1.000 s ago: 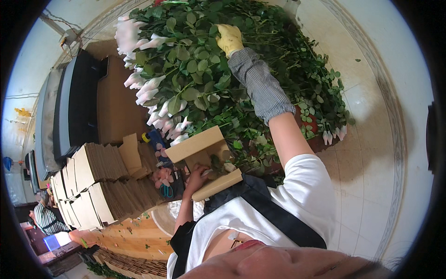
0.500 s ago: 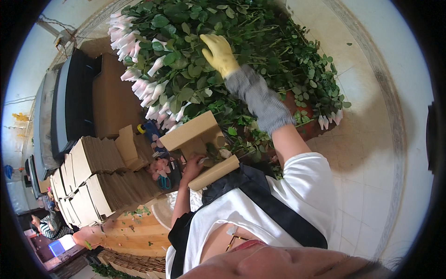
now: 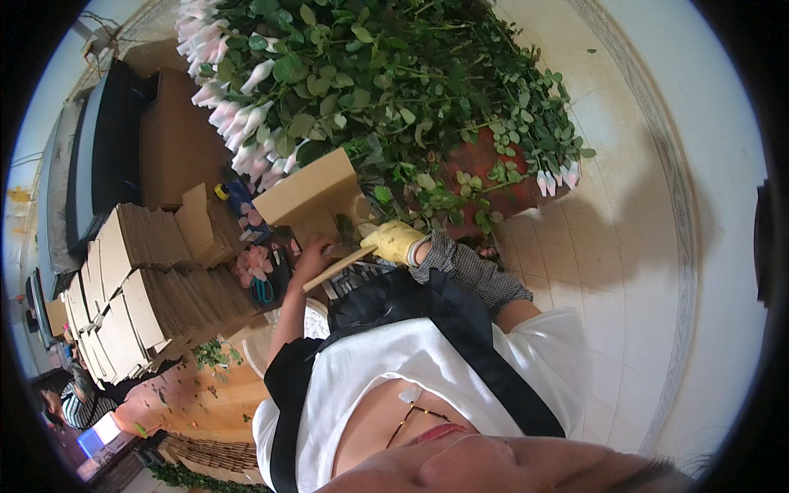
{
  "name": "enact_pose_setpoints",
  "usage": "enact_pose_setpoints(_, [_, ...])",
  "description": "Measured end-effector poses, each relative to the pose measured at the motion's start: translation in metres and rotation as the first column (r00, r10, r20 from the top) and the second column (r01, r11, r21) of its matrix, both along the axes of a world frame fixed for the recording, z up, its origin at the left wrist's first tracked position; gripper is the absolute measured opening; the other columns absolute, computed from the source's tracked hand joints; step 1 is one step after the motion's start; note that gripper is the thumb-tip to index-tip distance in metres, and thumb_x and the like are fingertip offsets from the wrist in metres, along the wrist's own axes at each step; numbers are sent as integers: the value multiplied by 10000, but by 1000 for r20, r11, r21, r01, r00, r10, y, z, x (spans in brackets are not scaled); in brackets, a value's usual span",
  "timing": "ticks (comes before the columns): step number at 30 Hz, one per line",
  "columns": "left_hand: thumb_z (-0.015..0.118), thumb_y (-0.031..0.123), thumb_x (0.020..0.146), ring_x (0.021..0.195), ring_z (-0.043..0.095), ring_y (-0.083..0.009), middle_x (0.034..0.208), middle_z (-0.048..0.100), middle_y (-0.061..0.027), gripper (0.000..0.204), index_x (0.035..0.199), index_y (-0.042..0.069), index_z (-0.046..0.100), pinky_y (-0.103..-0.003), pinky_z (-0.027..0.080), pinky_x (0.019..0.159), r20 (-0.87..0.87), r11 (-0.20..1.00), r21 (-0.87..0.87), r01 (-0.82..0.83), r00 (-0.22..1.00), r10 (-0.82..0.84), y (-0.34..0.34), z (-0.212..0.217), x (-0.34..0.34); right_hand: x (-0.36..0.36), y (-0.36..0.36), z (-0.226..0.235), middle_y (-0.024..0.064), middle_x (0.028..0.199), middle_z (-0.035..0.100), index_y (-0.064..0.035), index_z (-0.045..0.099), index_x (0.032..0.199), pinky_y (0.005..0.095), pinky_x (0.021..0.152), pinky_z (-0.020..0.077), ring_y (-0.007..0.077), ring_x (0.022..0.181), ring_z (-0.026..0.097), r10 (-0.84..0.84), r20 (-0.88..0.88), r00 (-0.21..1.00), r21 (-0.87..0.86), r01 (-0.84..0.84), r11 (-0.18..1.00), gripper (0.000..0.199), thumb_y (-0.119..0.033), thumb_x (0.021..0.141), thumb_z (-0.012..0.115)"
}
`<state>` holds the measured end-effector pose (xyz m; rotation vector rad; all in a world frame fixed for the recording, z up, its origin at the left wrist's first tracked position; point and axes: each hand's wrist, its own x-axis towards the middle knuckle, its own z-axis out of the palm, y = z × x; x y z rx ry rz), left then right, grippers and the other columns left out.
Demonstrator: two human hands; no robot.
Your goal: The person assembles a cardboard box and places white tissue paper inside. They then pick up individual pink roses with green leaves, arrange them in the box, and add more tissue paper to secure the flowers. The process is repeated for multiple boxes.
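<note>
A brown cardboard wrapper with raised sides lies on the table edge in front of me. My bare left hand is closed at its near left side, the fingertips partly hidden inside the fold. The yellow rubber glove on my right hand has its fingers curled at the right end of the near flap. Between the hands, a few leaves show inside the wrapper. Beyond it spreads a big heap of leafy rose stems, with white-and-pink sleeved rose heads along its left side.
Tall stacks of flat cardboard stand at the left. Blue-handled scissors, a pink flower-like bunch and a blue tape dispenser sit beside the wrapper. Another person is at far left. Tiled floor lies at right.
My right hand has come back from the rose heap to the wrapper's right end. The near flap has turned up and now shows as a narrow edge. The whole view has shifted slightly.
</note>
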<state>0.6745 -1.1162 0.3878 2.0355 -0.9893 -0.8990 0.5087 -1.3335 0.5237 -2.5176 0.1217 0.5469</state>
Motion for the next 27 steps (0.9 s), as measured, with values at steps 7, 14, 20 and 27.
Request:
enact_pose_setpoints(7, [741, 135, 815, 991, 603, -354, 1047, 554, -173, 235, 1023, 36, 695, -399, 496, 872, 69, 988, -16, 156, 986, -154, 18, 1, -34, -40, 19, 6, 122, 1203, 689, -131, 658, 1271, 409, 980, 482, 327, 1108, 637, 3, -54, 999, 98, 2, 995, 416, -246, 874, 701])
enact_pose_setpoints(14, [695, 56, 833, 1007, 579, -313, 1006, 573, -149, 173, 997, 4, 683, -373, 478, 846, -52, 990, -29, 135, 989, -137, 26, 9, -30, 19, -84, 85, 107, 1372, 603, -45, 572, 1367, 389, 1104, 437, 226, 1283, 557, -440, 333, 834, 756, 43, 654, 399, -125, 979, 613])
enact_pose_setpoints(20, [664, 28, 832, 945, 597, -276, 1030, 566, -147, 227, 1057, 15, 693, -351, 487, 796, -49, 974, -65, 217, 974, -220, 12, 8, -22, 97, -220, -13, 106, 1021, 632, -66, 694, 995, 461, 988, 431, 325, 1016, 583, -281, 743, 607, -282, 665, 691, 190, -143, 823, 677])
enact_pose_setpoints(27, [706, 44, 788, 873, 610, -257, 989, 552, -138, 241, 1026, 3, 693, -345, 498, 768, -99, 993, -72, 99, 989, -106, 26, -4, -27, 141, -151, 36, 131, 1093, 686, -36, 670, 1048, 426, 944, 471, 320, 1051, 623, -69, 865, 497, -202, 471, 859, 227, -65, 827, 627])
